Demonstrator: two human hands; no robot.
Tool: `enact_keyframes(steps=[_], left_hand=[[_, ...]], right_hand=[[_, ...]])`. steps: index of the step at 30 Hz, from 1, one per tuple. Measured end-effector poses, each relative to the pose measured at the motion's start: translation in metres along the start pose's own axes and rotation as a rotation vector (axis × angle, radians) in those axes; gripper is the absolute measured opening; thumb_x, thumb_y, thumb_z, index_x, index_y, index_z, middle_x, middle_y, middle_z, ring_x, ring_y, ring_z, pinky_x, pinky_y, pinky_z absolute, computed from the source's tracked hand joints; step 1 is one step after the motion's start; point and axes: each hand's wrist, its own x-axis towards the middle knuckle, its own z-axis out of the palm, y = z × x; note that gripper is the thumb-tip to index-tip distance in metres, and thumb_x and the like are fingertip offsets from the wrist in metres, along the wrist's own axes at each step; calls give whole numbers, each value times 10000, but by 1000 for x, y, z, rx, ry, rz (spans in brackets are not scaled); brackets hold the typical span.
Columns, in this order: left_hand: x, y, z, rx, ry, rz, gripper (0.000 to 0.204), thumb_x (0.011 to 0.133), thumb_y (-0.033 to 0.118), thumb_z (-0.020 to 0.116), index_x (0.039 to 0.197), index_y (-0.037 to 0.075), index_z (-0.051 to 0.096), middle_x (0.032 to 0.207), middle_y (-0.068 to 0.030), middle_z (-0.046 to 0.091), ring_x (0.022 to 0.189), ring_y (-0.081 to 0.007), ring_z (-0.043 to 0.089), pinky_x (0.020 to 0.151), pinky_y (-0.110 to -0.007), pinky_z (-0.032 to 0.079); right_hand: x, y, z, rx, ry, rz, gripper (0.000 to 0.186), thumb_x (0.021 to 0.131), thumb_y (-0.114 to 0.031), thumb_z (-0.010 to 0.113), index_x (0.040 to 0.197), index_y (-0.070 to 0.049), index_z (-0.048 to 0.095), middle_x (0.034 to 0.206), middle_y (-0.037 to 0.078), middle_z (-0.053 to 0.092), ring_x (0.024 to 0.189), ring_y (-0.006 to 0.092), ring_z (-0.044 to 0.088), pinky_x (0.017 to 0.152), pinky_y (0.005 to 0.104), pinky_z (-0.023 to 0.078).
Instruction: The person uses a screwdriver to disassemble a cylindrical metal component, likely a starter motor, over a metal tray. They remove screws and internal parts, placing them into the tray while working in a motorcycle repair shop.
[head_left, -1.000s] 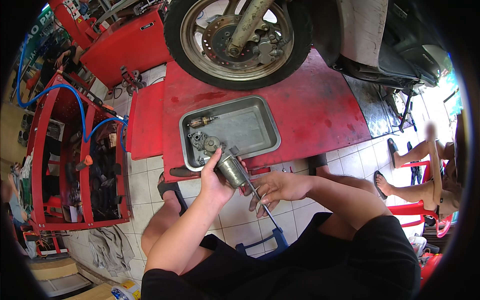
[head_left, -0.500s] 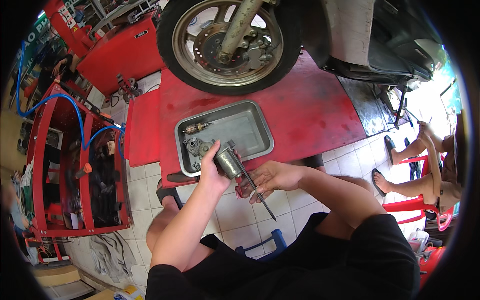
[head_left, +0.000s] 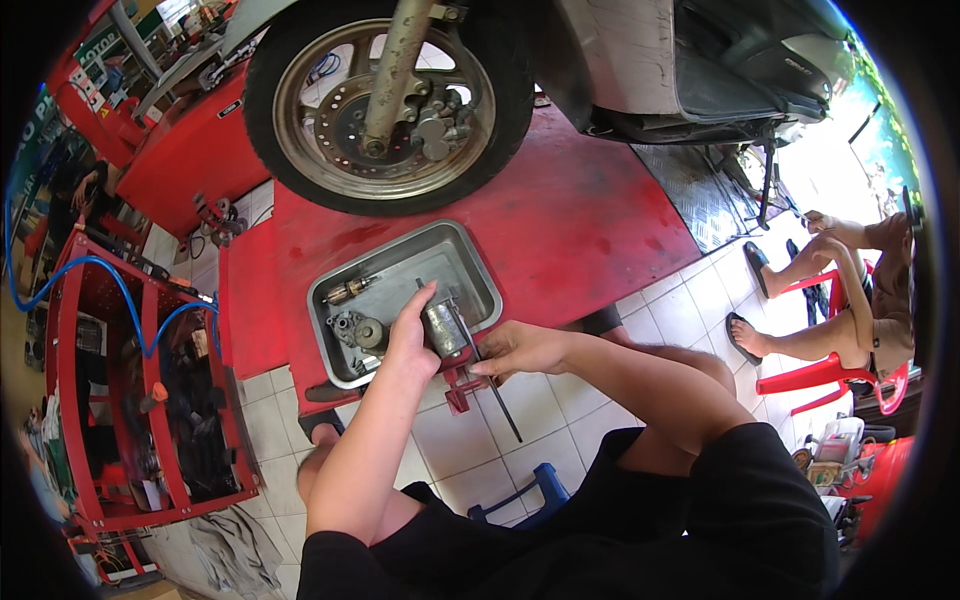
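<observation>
Since the earlier frames, both our hands have carried the metal cylinder part closer over the tray's near rim. Head view: our left hand (head_left: 412,335) keeps its grip clenched around the grey metal cylinder part (head_left: 443,330), held just above the near edge of the steel tray (head_left: 470,262), while our right hand (head_left: 520,350) grasps a thin dark rod tool (head_left: 490,380) set against the cylinder. Tray rests on the red lift platform (head_left: 590,220), holding small metal parts (head_left: 355,328), below the motorcycle front wheel (head_left: 385,100).
</observation>
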Motion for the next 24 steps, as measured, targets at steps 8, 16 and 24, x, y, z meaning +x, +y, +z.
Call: enact_keyframes(steps=[8,16,24], left_hand=[[9,-7,13,62,-5,-1,396,878,373,722,1085,51,620,890,-91,659,806,-251,635,766,-410,544],[21,-5,11,77,3,121,420,854,274,781,1117,-1,604,993,-109,676,830,-234,667,740,-433,569],[19,-4,14,149,40,193,373,850,276,796,1034,3,620,897,-98,682,704,-209,657,630,-372,556]], right_hand=[[-7,6,-15,116,-35,-58,361,897,-115,720,1180,70,594,994,124,701,862,178,687,776,300,561],[-8,7,-18,-14,93,-33,420,789,-269,854,1001,47,679,774,65,685,669,106,641,610,228,490],[-8,17,-21,-34,110,-27,384,829,-318,817,965,19,691,759,60,678,665,118,645,620,254,506]])
